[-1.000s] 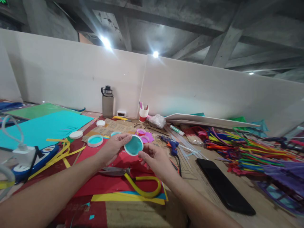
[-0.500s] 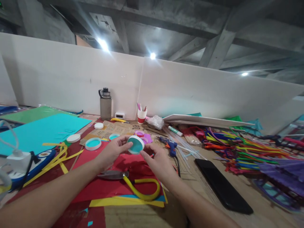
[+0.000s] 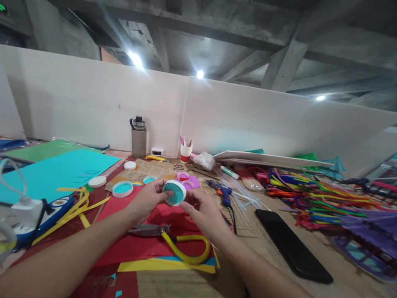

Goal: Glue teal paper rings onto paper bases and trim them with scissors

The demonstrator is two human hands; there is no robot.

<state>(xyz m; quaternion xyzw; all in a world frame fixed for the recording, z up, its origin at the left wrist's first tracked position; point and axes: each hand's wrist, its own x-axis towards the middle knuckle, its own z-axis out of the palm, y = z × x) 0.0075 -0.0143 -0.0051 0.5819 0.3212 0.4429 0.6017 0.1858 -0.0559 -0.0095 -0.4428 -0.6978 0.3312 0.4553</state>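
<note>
A white round lid (image 3: 177, 193) with a turquoise disc inside is held up over the red sheets, tilted so its inner face shows. My left hand (image 3: 149, 199) pinches its left side, the thumb pressing on the turquoise disc. At the lower right rim, my right hand (image 3: 203, 210) has its thumb and bent fingers closed on the lid; some fingertips are hidden behind it. Scissors (image 3: 185, 248) with yellow handles lie below the hands on the red sheet (image 3: 124, 244). Left of my left hand sits another turquoise-lined lid (image 3: 123, 189), with a smaller one (image 3: 150, 180) beyond.
A blue glue gun (image 3: 226, 195) and a black phone (image 3: 291, 244) lie to the right, before colourful pipe cleaners (image 3: 319, 194). Yellow strips (image 3: 83, 203) and a power strip (image 3: 49, 219) are at left. A bottle (image 3: 139, 137) and a paper cup (image 3: 186, 152) stand behind.
The lid has shifted slightly left and down, and turned a little in my fingers. My left thumb now reaches further over the turquoise disc.
</note>
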